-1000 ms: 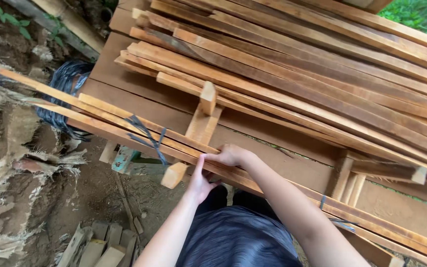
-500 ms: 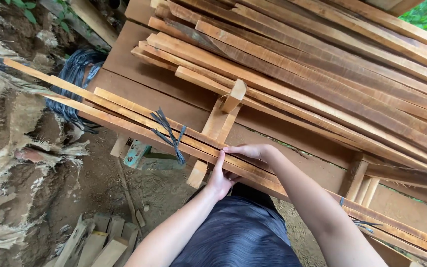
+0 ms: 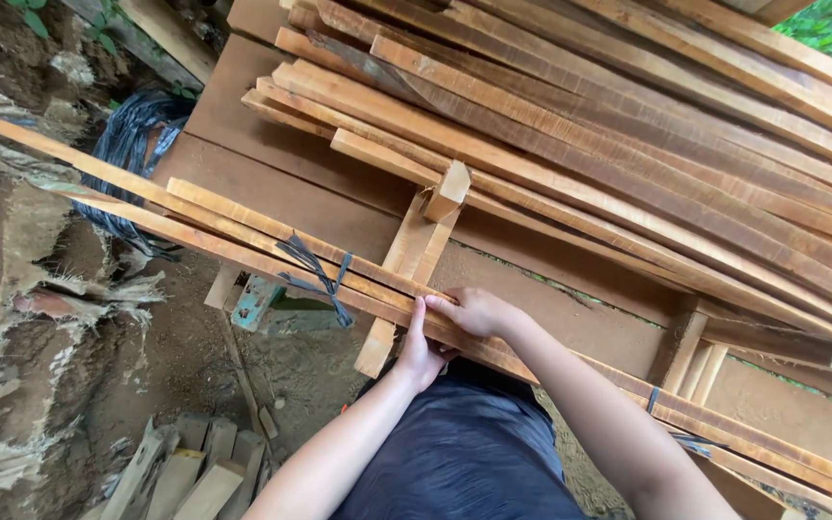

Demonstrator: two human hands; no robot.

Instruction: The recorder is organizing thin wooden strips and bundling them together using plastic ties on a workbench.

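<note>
Bundle of slats [image 3: 243,236]: long thin wooden strips, bound together by a dark strap [image 3: 320,279], lying slantwise from far left to near right along the near edge of the desk [image 3: 272,188]. The exact count of strips in the bundle cannot be told; at least three edges show.

Left hand [image 3: 421,351]: one, under and against the near side of the bundle, fingers pointing up along it, the grip closed on the lowest slats.

Right hand [image 3: 474,310]: one, laid over the top of the bundle just beside the left hand, fingers curled over the far edge, the grip clasping the slats.

Desk: broad brown board surface, carrying everything above.

Stack of boards [image 3: 628,144]: many long planks, too many to count, piled on the far and right part of the desk, well apart from the hands.

Short wooden blocks [image 3: 426,231]: upright pieces between the bundle and the stack, directly beyond the hands.

Black strapping [image 3: 132,144]: one loose tangle, far left, partly behind the bundle's end.

Offcuts [image 3: 180,472]: about four short pieces on the earth floor, near left.

Greenish object [image 3: 254,300]: one, below the bundle; kind cannot be told.
</note>
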